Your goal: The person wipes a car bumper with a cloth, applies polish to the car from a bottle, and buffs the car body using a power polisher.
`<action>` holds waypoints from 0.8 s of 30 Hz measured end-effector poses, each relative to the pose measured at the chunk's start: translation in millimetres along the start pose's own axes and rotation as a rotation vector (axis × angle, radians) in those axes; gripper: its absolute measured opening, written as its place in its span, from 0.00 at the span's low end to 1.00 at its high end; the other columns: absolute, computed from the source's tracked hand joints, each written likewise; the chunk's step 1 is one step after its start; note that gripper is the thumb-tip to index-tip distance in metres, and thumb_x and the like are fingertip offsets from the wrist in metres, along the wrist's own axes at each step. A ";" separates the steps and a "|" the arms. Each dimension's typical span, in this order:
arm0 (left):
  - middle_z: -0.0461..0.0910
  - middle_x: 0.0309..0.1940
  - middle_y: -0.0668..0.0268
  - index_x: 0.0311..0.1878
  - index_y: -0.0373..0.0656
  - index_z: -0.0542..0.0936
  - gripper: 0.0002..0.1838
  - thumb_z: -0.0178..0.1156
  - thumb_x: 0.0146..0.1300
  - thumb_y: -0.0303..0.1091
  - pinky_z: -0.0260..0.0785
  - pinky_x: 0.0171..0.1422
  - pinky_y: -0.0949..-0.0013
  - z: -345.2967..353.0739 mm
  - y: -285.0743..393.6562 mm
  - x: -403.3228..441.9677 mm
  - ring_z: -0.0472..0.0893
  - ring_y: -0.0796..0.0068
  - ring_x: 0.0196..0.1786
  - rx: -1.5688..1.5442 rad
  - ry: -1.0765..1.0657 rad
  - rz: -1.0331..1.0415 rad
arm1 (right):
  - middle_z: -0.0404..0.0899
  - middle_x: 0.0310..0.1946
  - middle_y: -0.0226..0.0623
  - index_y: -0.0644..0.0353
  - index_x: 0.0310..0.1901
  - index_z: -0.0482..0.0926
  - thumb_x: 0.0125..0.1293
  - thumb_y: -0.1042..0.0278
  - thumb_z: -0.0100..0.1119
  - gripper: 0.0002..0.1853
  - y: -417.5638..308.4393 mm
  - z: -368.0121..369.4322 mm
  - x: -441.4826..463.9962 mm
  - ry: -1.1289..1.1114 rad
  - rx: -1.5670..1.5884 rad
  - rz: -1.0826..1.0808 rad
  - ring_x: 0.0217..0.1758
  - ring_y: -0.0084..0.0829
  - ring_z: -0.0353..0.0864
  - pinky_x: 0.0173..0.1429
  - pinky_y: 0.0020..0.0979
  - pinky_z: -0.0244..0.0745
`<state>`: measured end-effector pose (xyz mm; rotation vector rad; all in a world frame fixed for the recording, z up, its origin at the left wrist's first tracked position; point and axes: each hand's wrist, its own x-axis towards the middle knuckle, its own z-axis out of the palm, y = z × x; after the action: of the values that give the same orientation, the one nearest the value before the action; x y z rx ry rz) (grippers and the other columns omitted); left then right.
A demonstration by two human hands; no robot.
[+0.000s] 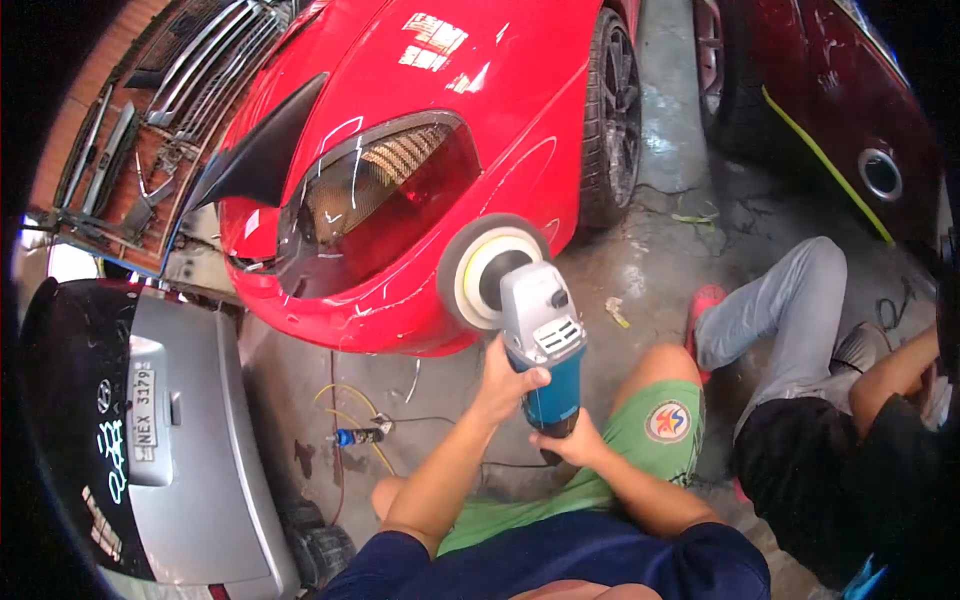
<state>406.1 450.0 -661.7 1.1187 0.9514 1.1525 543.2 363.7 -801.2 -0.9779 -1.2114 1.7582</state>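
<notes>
A teal and grey car polisher (553, 385) points up and away from me, its round foam pad (462, 275) at the front corner of the red car (420, 215). Whether the pad presses on the paint or sits just off it, I cannot tell. My left hand (507, 383) wraps round the polisher's body just behind the grey head. Lower down, my right hand (575, 443) grips the dark rear end of the tool. The headlight (385, 190) lies left of the pad.
A person in grey trousers (785, 310) sits close on my right, beside a dark red car (850, 110). A silver car (195, 430) stands at left. On the floor lie a blue bottle-like object (358, 437), a yellow hose (335, 390) and cords. Grilles (215, 60) lean at the back left.
</notes>
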 end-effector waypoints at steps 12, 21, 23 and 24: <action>0.84 0.52 0.56 0.65 0.33 0.72 0.42 0.81 0.55 0.49 0.80 0.54 0.63 99.0 6.4 174.2 0.85 0.69 0.49 0.212 0.189 0.026 | 0.83 0.25 0.33 0.64 0.36 0.83 0.54 0.72 0.77 0.11 -91.5 -115.6 78.7 0.115 0.316 -0.043 0.24 0.26 0.81 0.32 0.33 0.76; 0.84 0.51 0.54 0.63 0.30 0.74 0.40 0.76 0.57 0.50 0.81 0.49 0.62 154.2 13.6 310.6 0.85 0.68 0.44 0.288 0.106 -0.035 | 0.83 0.27 0.37 0.62 0.34 0.77 0.57 0.76 0.71 0.09 -164.9 -198.3 141.3 0.191 0.442 -0.025 0.22 0.29 0.80 0.29 0.35 0.77; 0.84 0.51 0.54 0.64 0.30 0.73 0.40 0.76 0.58 0.51 0.81 0.51 0.62 148.6 8.7 311.3 0.85 0.68 0.45 0.288 0.111 -0.073 | 0.83 0.27 0.37 0.62 0.34 0.78 0.57 0.77 0.71 0.08 -160.3 -194.4 135.4 0.205 0.410 -0.014 0.22 0.29 0.81 0.29 0.35 0.77; 0.84 0.52 0.53 0.65 0.30 0.72 0.40 0.76 0.59 0.50 0.80 0.52 0.62 142.9 3.7 300.9 0.85 0.67 0.47 0.326 0.142 -0.048 | 0.83 0.27 0.37 0.63 0.34 0.78 0.57 0.77 0.70 0.08 -153.6 -188.5 127.7 0.209 0.391 -0.001 0.22 0.29 0.81 0.29 0.35 0.77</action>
<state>595.1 722.7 -632.3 1.2769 1.3040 1.0725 686.4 584.6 -723.1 -0.8969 -0.7016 1.7546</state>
